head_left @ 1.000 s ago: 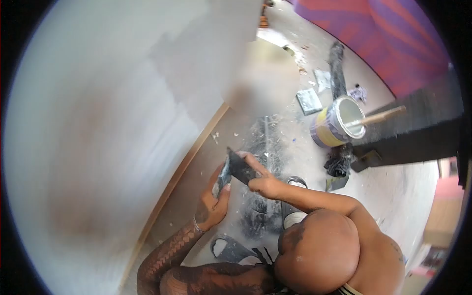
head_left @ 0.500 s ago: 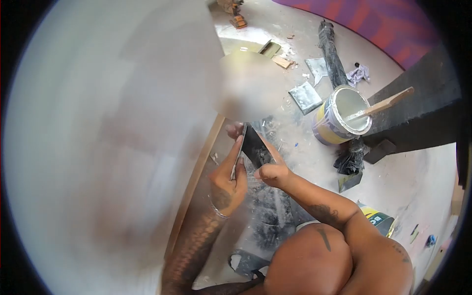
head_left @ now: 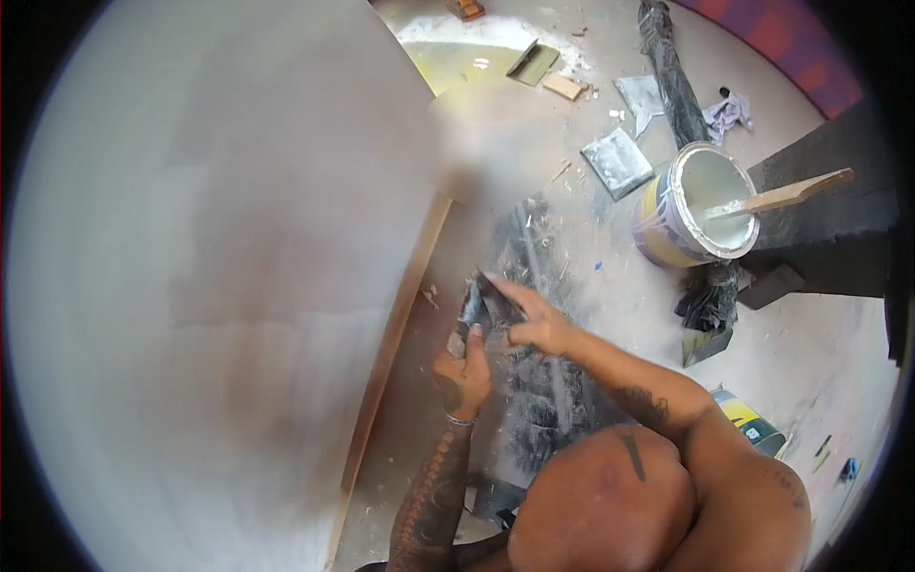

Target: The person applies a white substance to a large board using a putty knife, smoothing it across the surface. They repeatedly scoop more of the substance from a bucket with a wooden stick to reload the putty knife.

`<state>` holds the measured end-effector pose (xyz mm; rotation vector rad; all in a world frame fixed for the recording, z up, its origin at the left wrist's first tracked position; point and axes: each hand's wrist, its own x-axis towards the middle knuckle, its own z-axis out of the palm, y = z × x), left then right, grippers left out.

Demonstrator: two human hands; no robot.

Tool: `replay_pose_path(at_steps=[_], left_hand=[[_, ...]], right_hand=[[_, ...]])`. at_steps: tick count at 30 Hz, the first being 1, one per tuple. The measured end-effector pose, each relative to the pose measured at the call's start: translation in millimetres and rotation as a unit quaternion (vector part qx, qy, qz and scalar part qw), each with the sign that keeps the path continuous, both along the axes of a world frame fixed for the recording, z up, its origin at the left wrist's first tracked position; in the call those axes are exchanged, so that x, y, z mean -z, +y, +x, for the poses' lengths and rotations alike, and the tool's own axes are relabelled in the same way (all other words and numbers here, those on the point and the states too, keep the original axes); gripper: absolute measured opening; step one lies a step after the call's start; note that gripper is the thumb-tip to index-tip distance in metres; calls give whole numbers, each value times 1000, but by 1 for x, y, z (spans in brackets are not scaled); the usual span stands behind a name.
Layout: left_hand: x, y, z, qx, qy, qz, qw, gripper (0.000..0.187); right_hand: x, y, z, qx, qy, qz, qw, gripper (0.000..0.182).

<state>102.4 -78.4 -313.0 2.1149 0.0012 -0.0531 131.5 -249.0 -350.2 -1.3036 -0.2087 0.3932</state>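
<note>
In the lower middle, my left hand point(head_left: 464, 374) is closed on a flat scraper point(head_left: 472, 303) with pale paste on its face. My right hand point(head_left: 541, 324) grips a dark flat scraper point(head_left: 501, 301) just to the right. The two scrapers meet or nearly meet at their upper ends; exact contact is unclear. Below them lies a dark sheet point(head_left: 548, 396) smeared with white.
A tub point(head_left: 664, 224) of pale paste with a wooden stick point(head_left: 796, 194) stands at right, beside a dark beam point(head_left: 824, 229). White-coated plates point(head_left: 618, 163) lie behind it. A large pale panel point(head_left: 267, 286) with a wooden edge point(head_left: 393, 353) fills the left.
Both hands have moved slightly down and right in view, and the scrapers have turned, showing the left one's pasted face. The tub and floor items have shifted right with the view.
</note>
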Motion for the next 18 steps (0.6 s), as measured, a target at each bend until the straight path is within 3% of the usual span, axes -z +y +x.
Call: replay_pose_path(at_steps=[3, 4, 7, 8, 11, 13, 14, 16, 18], left_hand=[[-17, -2, 14, 67, -35, -52, 996, 41], [-21, -8, 13, 84, -35, -30, 995, 42], [-18, -29, 11, 30, -43, 23, 998, 43], [9, -26, 9, -5, -76, 24, 997, 45], [-12, -41, 16, 34, -11, 74, 997, 45], [-3, -38, 19, 57, -4, 14, 998, 43], [-14, -39, 22, 76, 20, 4, 997, 42], [-14, -45, 22, 84, 19, 3, 996, 41], [-7, -53, 25, 68, -33, 12, 997, 41]], right_hand=[[4, -13, 19, 86, -54, 42, 994, 89], [-5, -17, 22, 64, -32, 69, 995, 90], [7, 18, -4, 63, 1, 93, 994, 90], [5, 17, -9, 42, 54, 112, 991, 89], [-1, -10, -6, 4, 152, 112, 982, 88], [0, -43, 4, -22, 208, 67, 976, 89], [37, -44, 5, 37, 212, 132, 968, 90], [29, -36, 2, 98, 133, 123, 979, 91], [2, -27, -5, 88, 24, 16, 996, 93]])
